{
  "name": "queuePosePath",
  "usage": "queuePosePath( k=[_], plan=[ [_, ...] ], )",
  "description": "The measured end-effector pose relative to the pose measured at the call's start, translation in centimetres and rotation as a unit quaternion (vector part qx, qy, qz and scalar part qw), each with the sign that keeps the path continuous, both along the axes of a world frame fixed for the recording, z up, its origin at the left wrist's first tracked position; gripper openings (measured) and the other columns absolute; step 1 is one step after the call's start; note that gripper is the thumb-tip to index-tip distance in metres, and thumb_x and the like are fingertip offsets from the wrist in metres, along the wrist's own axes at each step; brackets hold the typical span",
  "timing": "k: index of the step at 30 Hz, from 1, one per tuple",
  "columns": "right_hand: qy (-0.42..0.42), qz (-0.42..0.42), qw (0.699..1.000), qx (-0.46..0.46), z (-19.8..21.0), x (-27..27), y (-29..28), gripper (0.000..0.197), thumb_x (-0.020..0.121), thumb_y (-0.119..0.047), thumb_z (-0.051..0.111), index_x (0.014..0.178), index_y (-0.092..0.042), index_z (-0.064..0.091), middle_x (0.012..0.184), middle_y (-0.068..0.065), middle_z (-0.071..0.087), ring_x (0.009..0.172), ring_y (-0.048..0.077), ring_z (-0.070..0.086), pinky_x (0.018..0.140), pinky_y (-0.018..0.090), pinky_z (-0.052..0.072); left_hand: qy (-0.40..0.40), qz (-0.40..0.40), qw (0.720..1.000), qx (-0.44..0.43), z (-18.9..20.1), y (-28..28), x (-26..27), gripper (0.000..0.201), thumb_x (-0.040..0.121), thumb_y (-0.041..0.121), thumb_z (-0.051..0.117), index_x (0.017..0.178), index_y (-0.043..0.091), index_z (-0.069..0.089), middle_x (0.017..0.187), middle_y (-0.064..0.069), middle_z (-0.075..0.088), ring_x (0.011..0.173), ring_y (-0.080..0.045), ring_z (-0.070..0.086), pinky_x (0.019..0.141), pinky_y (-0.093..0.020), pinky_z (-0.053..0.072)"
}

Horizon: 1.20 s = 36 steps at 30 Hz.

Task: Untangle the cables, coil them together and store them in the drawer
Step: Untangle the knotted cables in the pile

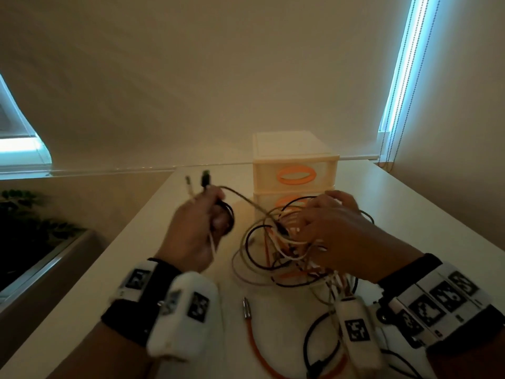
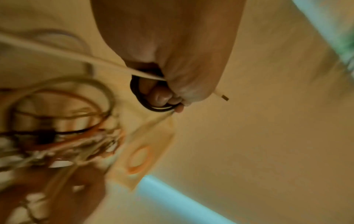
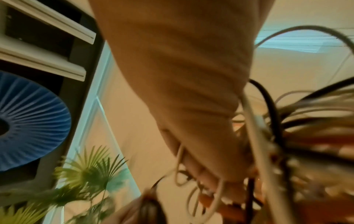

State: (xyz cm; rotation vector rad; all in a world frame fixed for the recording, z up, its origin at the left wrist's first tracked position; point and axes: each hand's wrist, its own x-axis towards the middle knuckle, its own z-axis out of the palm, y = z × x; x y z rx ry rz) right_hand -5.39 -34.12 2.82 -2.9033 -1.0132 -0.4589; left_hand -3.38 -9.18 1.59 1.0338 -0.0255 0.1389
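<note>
A tangle of black, white, grey and orange cables (image 1: pixel 270 253) hangs in front of a cream drawer unit (image 1: pixel 295 157) with orange handles, and its drawers look shut. My right hand (image 1: pixel 325 222) is buried in the tangle. Its fingers (image 3: pixel 201 171) are curled among white loops. My left hand (image 1: pixel 210 214) grips a small black coil (image 2: pixel 139 100) and a white cable (image 2: pixel 76 56), with two plug ends (image 1: pixel 205 180) sticking up above the fist. A grey cable runs from this hand across to the tangle. The wrist views are blurred.
The white table (image 1: pixel 123 283) carries an orange cable with a metal plug (image 1: pixel 246 310) near the front, plus black cable loops (image 1: pixel 314 337) at the front right. A leafy plant (image 1: pixel 24 214) stands off the table's left edge. Window blinds close the back.
</note>
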Motion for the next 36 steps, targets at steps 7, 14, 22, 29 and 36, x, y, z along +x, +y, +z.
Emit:
queuePosePath(
  k=[7, 14, 22, 29, 36],
  plan=[
    [0.039, -0.152, 0.987, 0.026, -0.1, 1.3, -3.0, 0.012, 0.085, -0.046, 0.072, 0.093, -0.036, 0.074, 0.112, -0.017, 0.059, 0.128, 0.011, 0.042, 0.119, 0.050, 0.011, -0.027, -0.038, 0.995, 0.083, 0.2, 2.9, -1.5, 0.030, 0.107, 0.025, 0.043, 0.084, 0.010, 0.056, 0.050, 0.003, 0.024, 0.043, -0.013, 0.026, 0.040, -0.023, 0.025],
    [-0.055, -0.018, 0.955, 0.291, 1.7, -1.2, -2.2, 0.022, 0.079, -0.044, 0.062, 0.098, -0.035, 0.057, 0.106, -0.014, 0.054, 0.105, 0.005, 0.052, 0.097, 0.048, 0.044, -0.067, -0.107, 0.947, 0.295, 0.0, -0.4, -3.6, 0.026, 0.106, 0.018, 0.045, 0.087, 0.004, 0.058, 0.056, -0.003, 0.022, 0.049, -0.016, 0.021, 0.049, -0.028, 0.019],
    [0.105, 0.143, 0.921, 0.346, 1.9, -2.6, 5.8, 0.042, 0.101, -0.032, 0.056, 0.141, -0.029, 0.041, 0.116, -0.013, 0.067, 0.111, -0.002, 0.060, 0.091, 0.015, 0.047, -0.121, -0.146, 0.953, 0.237, 1.3, -0.5, -5.6, 0.029, 0.104, 0.024, 0.046, 0.087, 0.003, 0.057, 0.055, 0.000, 0.021, 0.048, -0.015, 0.018, 0.047, -0.027, 0.020],
    [0.074, 0.032, 0.951, 0.297, 1.4, 1.6, 4.1, 0.012, 0.100, -0.033, 0.059, 0.092, -0.029, 0.067, 0.067, -0.011, 0.060, 0.059, 0.005, 0.054, 0.056, 0.023, 0.043, -0.032, -0.141, 0.989, -0.029, 2.1, 0.9, -5.1, 0.027, 0.103, 0.032, 0.043, 0.098, 0.011, 0.061, 0.050, 0.005, 0.026, 0.042, -0.010, 0.028, 0.041, -0.019, 0.025],
    [-0.020, 0.001, 0.967, 0.254, 4.5, 1.2, 6.8, 0.026, 0.096, -0.044, 0.061, 0.080, -0.023, 0.061, 0.066, -0.012, 0.053, 0.064, 0.004, 0.050, 0.061, 0.028, 0.036, -0.087, -0.302, 0.949, 0.039, 1.2, 1.1, -5.1, 0.027, 0.106, 0.033, 0.038, 0.089, 0.013, 0.044, 0.078, -0.021, 0.066, 0.062, -0.028, 0.057, 0.060, -0.032, 0.047]
  ],
)
